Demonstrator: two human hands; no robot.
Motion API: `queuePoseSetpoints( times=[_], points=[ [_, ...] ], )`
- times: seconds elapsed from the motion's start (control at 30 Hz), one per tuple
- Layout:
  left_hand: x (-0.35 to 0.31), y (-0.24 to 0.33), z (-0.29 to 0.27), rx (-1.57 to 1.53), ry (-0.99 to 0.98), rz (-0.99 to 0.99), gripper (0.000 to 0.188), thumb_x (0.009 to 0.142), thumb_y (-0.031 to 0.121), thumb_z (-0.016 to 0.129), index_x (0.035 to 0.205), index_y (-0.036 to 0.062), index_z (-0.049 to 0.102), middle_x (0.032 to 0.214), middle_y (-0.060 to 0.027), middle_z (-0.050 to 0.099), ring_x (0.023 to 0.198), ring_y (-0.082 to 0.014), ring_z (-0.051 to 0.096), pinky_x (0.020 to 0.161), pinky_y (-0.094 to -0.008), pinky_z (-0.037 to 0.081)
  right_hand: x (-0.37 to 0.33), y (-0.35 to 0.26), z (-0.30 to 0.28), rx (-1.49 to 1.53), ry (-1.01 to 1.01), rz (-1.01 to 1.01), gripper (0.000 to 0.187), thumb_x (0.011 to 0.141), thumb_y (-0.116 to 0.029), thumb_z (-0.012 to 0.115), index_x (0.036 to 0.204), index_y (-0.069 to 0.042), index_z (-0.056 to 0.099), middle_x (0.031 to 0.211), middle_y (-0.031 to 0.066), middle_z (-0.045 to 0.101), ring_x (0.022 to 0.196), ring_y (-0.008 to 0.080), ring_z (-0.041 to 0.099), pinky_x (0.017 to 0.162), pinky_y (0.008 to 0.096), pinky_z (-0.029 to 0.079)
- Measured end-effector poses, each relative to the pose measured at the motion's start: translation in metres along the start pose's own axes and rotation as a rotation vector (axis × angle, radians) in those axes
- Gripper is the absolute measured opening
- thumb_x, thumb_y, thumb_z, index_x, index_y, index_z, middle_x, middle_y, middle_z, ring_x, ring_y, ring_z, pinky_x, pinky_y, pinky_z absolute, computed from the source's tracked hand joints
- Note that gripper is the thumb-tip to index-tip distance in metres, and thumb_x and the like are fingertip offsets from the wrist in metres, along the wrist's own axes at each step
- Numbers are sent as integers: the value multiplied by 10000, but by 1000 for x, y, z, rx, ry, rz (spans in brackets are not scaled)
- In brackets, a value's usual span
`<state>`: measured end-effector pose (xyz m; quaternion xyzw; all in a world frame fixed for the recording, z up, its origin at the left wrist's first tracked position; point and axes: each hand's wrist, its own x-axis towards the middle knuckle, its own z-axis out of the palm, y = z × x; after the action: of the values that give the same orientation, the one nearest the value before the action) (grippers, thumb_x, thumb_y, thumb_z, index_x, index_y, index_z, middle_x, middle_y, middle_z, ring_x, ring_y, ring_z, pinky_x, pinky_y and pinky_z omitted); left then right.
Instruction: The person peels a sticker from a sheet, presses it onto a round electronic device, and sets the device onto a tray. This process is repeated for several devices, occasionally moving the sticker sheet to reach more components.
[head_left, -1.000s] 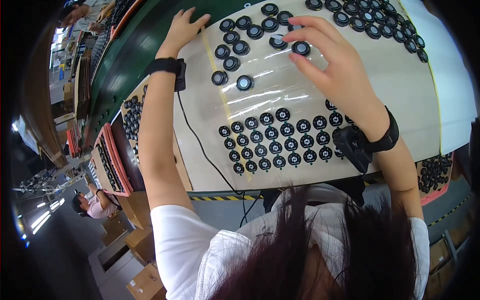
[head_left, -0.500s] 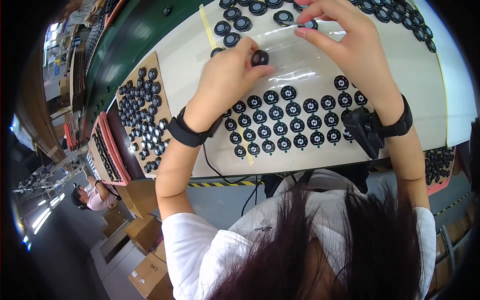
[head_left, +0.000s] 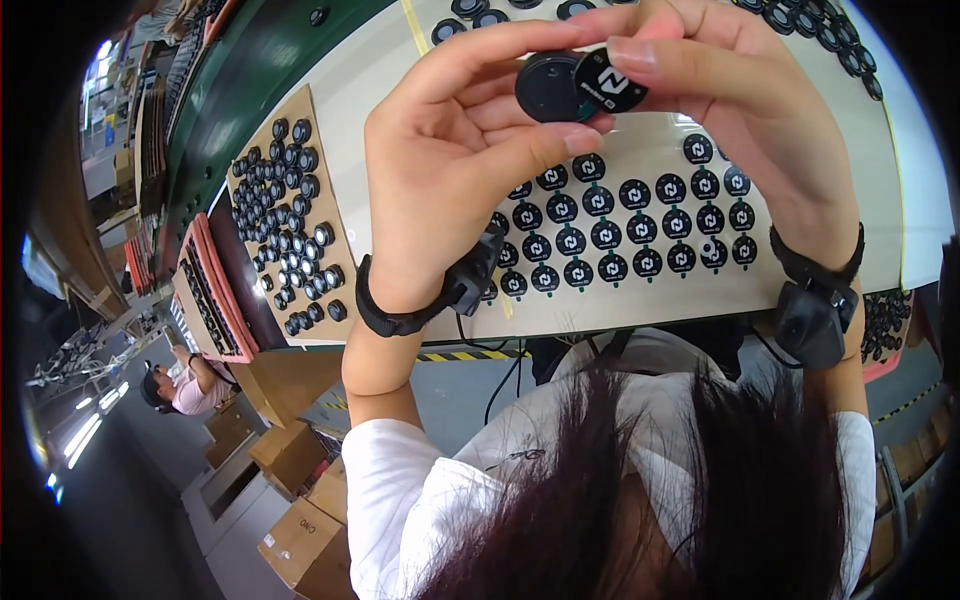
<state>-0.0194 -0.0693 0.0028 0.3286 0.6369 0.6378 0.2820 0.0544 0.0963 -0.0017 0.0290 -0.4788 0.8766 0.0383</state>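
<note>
Close to the camera, my left hand [head_left: 430, 165] grips a round black housing [head_left: 545, 88] by its rim, its flat recessed face turned toward me. My right hand [head_left: 745, 95] pinches a round black label [head_left: 612, 84] with a white logo between thumb and fingers. The label overlaps the right side of the housing's face, and a bit of green shows at its lower edge. Whether the two touch all over I cannot tell. Below the hands, rows of similar round black labels [head_left: 606, 235] with small green tabs lie on the table.
Finished-looking round black parts [head_left: 470, 8] stand along the table's far side, with more at the far right [head_left: 815, 30]. A brown board [head_left: 320, 170] at the left carries many black parts. Yellow tape [head_left: 412, 25] crosses the table [head_left: 380, 240]. Another person [head_left: 190, 385] is at the far left.
Both hands have come together and up toward the camera. The housing has turned its flat face to me, and the label in my right hand now lies over its edge.
</note>
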Motion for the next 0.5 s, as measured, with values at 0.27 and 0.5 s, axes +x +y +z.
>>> queuePoseSetpoints(
  times=[0.27, 0.5],
  points=[
    [-13, 6, 9, 247, 149, 114, 438, 672, -182, 608, 1076, -110, 456, 991, -224, 571, 860, -277, 620, 776, -339, 541, -4, -7, 12, -134, 148, 249, 76, 758, -46, 644, 732, 17, 613, 821, 119, 635, 969, 178, 554, 785, 261, 432],
    [-25, 7, 15, 346, 185, 240, 424, 660, -185, 625, 1048, -119, 467, 996, -224, 568, 867, -260, 615, 781, -339, 540, -5, -16, 25, -238, 124, 270, 89, 752, -53, 655, 710, 15, 615, 797, 112, 638, 923, 173, 572, 776, 257, 432]
  ],
)
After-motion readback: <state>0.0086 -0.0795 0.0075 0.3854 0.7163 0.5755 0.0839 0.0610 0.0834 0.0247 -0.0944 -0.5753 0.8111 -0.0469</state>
